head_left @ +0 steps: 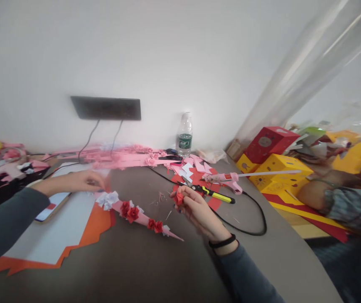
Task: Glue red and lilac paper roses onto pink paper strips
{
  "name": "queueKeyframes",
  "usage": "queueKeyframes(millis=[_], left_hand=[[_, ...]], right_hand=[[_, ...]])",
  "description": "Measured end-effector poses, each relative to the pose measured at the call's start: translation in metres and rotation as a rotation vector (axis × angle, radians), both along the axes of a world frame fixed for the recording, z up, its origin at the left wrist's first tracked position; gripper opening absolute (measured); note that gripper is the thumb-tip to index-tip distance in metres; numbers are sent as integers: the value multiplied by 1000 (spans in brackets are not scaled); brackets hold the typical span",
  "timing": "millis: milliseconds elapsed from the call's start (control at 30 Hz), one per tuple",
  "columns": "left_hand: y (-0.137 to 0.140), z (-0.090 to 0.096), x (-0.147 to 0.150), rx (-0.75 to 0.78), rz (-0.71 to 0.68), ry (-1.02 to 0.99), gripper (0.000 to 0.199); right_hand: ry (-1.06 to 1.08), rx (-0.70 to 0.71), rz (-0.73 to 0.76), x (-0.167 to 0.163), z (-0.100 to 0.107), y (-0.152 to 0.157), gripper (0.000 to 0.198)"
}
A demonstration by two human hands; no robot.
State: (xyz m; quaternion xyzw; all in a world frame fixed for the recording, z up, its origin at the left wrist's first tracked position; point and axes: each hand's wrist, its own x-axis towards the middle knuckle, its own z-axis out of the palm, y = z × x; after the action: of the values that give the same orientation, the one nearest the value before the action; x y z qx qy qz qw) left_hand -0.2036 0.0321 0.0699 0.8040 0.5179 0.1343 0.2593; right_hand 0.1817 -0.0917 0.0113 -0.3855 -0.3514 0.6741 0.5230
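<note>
My right hand (pixel 199 208) pinches a small red folded-paper flower (pixel 178 198) between thumb and fingers, above the grey table. At the wide end of a slim pink paper cone (pixel 142 218), my left hand (pixel 88 182) has its fingers bent and closed on it, though blur softens the grip. White paper flowers (pixel 108 200) sit at that end. Red paper flowers (pixel 132 213) run along the cone, whose tip points toward the lower right. Just beyond my right hand lie yellow-and-black pliers (pixel 213 193) and a pink glue gun (pixel 224 179) with a pale stick in its back.
Orange and white sheets (pixel 51 235) lie at left under a phone (pixel 52 208). Pink paper strips (pixel 120 158) line the wall beside a water bottle (pixel 185 136). A black cable (pixel 264 223) loops at right. Yellow box (pixel 277 170) and another person's arm (pixel 315 189) are farther right.
</note>
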Motion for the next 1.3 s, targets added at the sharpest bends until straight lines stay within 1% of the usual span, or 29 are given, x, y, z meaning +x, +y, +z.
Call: queueKeyframes(millis=[33, 67, 100, 133, 200, 233, 267, 333, 400, 433, 467, 500, 533, 600, 667, 733, 833, 900, 1000, 1067, 1200, 1300], left_hand=[[-3, 2, 1, -103, -85, 49, 43], [-6, 4, 2, -162, -110, 100, 44], [-9, 6, 4, -189, -104, 143, 46], [-13, 8, 7, -146, -47, 159, 49], [-25, 9, 17, -4, 42, 140, 50], [-33, 7, 25, 79, 43, 102, 47], [-42, 5, 35, 150, 15, 75, 44], [-66, -1, 58, 262, -73, 25, 39], [-93, -8, 81, 262, -229, 17, 32], [-105, -12, 90, 219, -352, 37, 32], [-116, -15, 98, 188, -445, 59, 40], [-125, -17, 105, 167, -504, 98, 52], [-132, -19, 110, 160, -525, 145, 53], [-138, -21, 115, 152, -525, 229, 38], [-134, -21, 116, 171, -501, 274, 23], [-124, -19, 118, 201, -494, 271, 18], [-103, -15, 122, 189, -491, 220, 17], [-89, -11, 128, 159, -457, 199, 17], [-70, -8, 136, 132, -422, 181, 16], [-61, -10, 139, 147, -408, 182, 16], [-48, -19, 136, 198, -350, 172, 18], [-50, -21, 137, 225, -359, 156, 20]], right_hand=[[19, -18, 31, -1, 0, -2, 16], [38, -34, 58, -3, 0, -4, 16], [54, -46, 78, -4, -1, -5, 17], [66, -51, 87, -5, -1, -6, 17], [68, -43, 82, -8, -3, -8, 16], [59, -34, 74, -10, -4, -8, 15], [45, -23, 66, -12, -4, -9, 13], [13, -1, 62, -16, -6, -10, 13], [-26, 25, 59, -19, -9, -11, 15], [-48, 36, 55, -19, -10, -11, 16], [-71, 44, 51, -20, -12, -12, 17], [-89, 49, 46, -20, -13, -12, 17], [-101, 52, 38, -20, -14, -12, 18], [-97, 45, 21, -18, -16, -12, 18], [-69, 32, -2, -15, -16, -13, 19], [-32, 17, -21, -12, -14, -13, 21], [42, -7, -50, -7, -12, -13, 23], [94, -19, -88, -3, -11, -12, 23], [145, -33, -179, 8, -11, -11, 24], [154, -31, -252, 17, -10, -11, 25], [156, -25, -350, 30, -8, -15, 23], [166, -84, -348, 28, -5, -22, 26]])
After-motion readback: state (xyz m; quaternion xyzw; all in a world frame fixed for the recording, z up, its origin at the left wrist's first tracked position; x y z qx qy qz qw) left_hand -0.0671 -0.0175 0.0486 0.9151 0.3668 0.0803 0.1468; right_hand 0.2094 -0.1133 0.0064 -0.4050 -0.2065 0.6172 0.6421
